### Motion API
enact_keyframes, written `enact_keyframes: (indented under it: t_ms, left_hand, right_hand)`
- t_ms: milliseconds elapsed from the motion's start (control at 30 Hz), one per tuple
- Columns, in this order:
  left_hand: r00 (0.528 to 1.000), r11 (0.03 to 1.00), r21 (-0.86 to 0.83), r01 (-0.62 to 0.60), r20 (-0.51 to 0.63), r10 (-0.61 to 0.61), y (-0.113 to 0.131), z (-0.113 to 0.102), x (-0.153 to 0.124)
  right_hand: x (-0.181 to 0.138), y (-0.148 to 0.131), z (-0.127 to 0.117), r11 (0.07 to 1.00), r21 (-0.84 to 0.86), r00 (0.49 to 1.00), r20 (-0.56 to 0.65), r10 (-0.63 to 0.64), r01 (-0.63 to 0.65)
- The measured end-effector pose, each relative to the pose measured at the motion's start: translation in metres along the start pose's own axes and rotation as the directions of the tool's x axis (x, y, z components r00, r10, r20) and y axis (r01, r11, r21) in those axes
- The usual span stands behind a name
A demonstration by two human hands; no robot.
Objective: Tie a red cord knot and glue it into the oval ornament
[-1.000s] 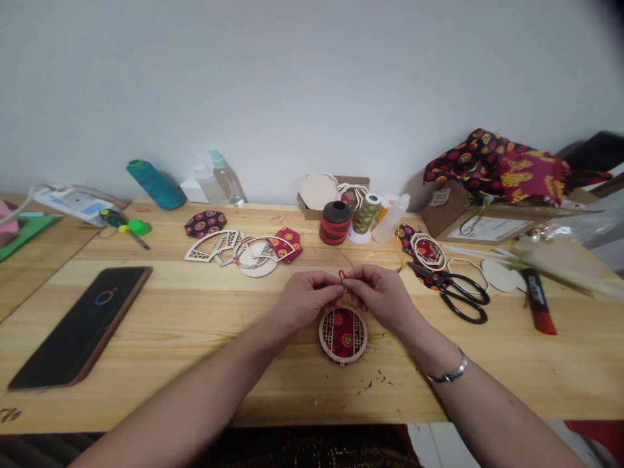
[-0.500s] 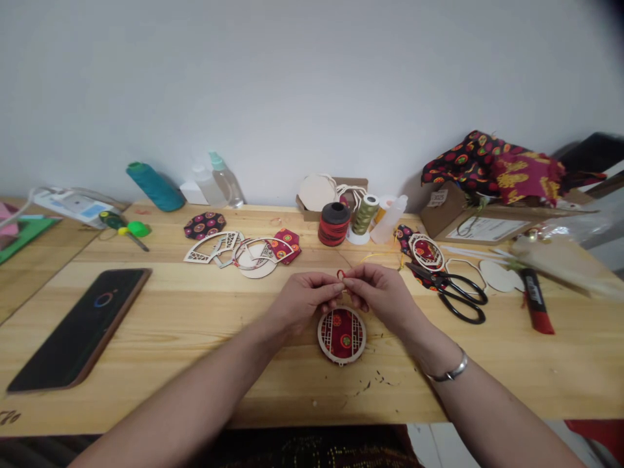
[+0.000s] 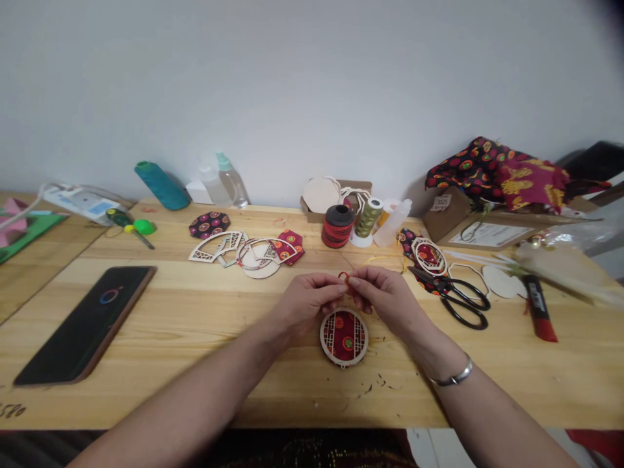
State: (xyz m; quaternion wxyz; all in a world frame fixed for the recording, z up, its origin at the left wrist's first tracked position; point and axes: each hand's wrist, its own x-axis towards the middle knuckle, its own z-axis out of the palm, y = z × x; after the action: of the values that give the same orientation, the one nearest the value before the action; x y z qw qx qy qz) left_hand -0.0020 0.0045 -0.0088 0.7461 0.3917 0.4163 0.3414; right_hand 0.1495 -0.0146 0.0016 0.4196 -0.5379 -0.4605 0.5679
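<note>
Both of my hands meet just above a round ornament [image 3: 344,338], which has a pale wooden lattice frame over dark red patterned fabric. My left hand [image 3: 314,296] pinches a short red cord [image 3: 344,275] between thumb and forefinger. From the other side my right hand [image 3: 380,289] pinches the same cord, which forms a small loop at the fingertips. The ornament lies flat on the wooden table, its upper edge close under my fingers. Whether the cord is tied to the ornament is hidden by the fingers.
Black-handled scissors [image 3: 465,299] and a glue tube [image 3: 540,309] lie to the right. Behind my hands stand a red thread spool [image 3: 337,226], a green spool [image 3: 369,218] and bottles. Wooden frames [image 3: 219,247] and a phone [image 3: 88,325] lie leftward. A cardboard box [image 3: 478,218] holds fabric.
The whole view has shifted slightly, so things appear a little further right. Both hands keep their pinch on the red cord; its loop looks slightly wider.
</note>
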Motion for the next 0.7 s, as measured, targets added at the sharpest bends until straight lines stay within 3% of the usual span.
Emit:
enact_keyframes:
  t_ms: [167, 300, 467, 700]
  left_hand:
    - [0.999, 0.999, 0.019, -0.032, -0.016, 0.032, 0.001, -0.002, 0.001]
    - [0.996, 0.998, 0.030, -0.063, -0.059, 0.065, 0.003, -0.002, 0.001]
    - [0.992, 0.996, 0.036, -0.087, -0.093, 0.090, 0.003, -0.002, 0.002]
    - [0.986, 0.994, 0.028, -0.103, -0.128, 0.105, 0.002, -0.002, 0.003]
  right_hand:
    - [0.001, -0.002, -0.005, 0.981, -0.184, 0.998, 0.035, -0.060, 0.066]
    - [0.002, -0.002, -0.011, 0.908, -0.397, 0.990, 0.007, -0.140, 0.132]
    - [0.000, -0.003, -0.014, 0.825, -0.539, 0.978, -0.011, -0.208, 0.170]
    - [-0.010, -0.001, -0.004, 0.727, -0.620, 0.902, -0.069, -0.427, 0.297]
